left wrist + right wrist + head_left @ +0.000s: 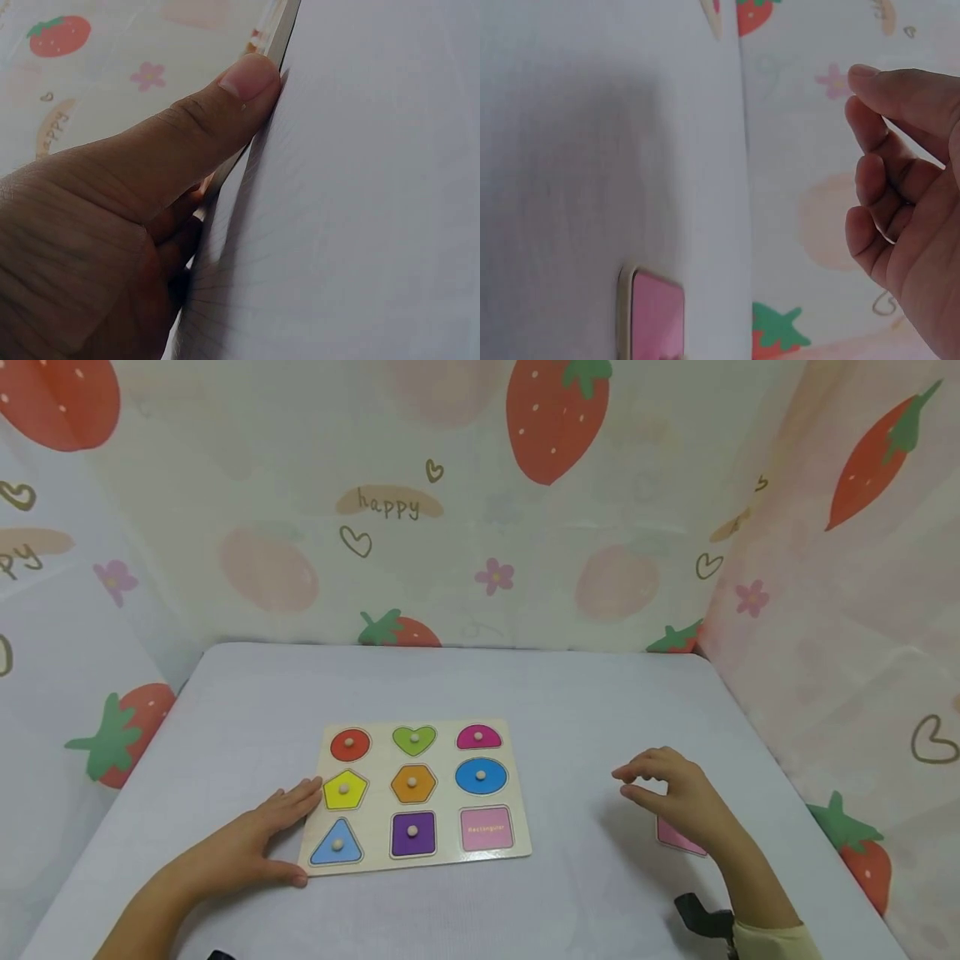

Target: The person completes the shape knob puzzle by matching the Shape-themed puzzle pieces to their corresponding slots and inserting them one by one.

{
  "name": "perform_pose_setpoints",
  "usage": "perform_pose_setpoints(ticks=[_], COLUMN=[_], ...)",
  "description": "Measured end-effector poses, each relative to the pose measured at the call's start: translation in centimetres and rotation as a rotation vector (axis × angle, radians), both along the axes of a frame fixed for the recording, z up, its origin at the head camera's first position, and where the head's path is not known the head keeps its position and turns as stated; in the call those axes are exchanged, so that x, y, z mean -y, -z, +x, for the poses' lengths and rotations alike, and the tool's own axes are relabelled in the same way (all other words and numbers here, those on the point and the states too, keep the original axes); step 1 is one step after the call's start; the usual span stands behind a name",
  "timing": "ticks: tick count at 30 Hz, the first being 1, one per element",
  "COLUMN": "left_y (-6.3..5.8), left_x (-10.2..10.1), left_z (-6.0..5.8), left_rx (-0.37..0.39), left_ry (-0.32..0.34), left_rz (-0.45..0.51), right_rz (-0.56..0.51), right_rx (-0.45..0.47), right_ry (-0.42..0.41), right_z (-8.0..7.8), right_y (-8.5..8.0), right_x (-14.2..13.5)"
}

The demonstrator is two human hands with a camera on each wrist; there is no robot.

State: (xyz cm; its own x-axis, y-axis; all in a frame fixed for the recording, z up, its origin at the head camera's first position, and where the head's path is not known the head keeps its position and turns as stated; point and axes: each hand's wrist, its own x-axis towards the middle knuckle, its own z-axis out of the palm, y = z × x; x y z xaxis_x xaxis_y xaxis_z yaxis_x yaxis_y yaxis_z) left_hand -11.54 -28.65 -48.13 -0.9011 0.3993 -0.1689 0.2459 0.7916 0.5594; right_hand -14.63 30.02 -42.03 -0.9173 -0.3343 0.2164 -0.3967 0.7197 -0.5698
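A wooden shape puzzle board (pixel 375 863) lies flat on the table, with knobbed pieces in most of its recesses. The bottom right recess (pixel 487 828) shows pink with the word Rectangular and has no knob. My left hand (pixel 258 835) rests at the board's left edge, thumb at the near corner; in the left wrist view the thumb (pixel 251 79) touches the board's side. My right hand (pixel 678 797) hovers above the table, fingers loosely bent, holding nothing. Below it lies a pink rectangular puzzle piece (pixel 658 319), partly hidden by the hand in the head view.
The white-covered table (pixel 570 693) is enclosed by strawberry-print curtains (pixel 465 527) at the back and both sides. A black wrist-camera mount (pixel 703 917) shows by the right wrist. Part of the board stretches between the left hand and the table's middle.
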Motion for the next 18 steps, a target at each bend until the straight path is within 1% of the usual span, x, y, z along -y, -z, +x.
perform_pose_setpoints(ticks=[3,7,12,18], left_y=[-0.2,0.0,0.0,0.0], left_x=[0.0,0.0,0.2,0.2], left_z=[0.0,0.0,-0.1,-0.3], left_rx=[0.011,0.022,-0.001,-0.013], left_ry=[-0.003,0.003,0.011,0.022], left_rz=[0.007,0.016,-0.004,0.006], right_rz=[0.013,0.027,0.046,0.063], right_rx=[-0.011,0.027,0.043,0.034], right_ry=[0.03,0.087,0.149,0.19], right_z=[0.3,0.9,1.6,2.0], right_y=[0.4,0.9,1.3,1.5], right_x=[-0.9,-2.3,-3.8,-5.4])
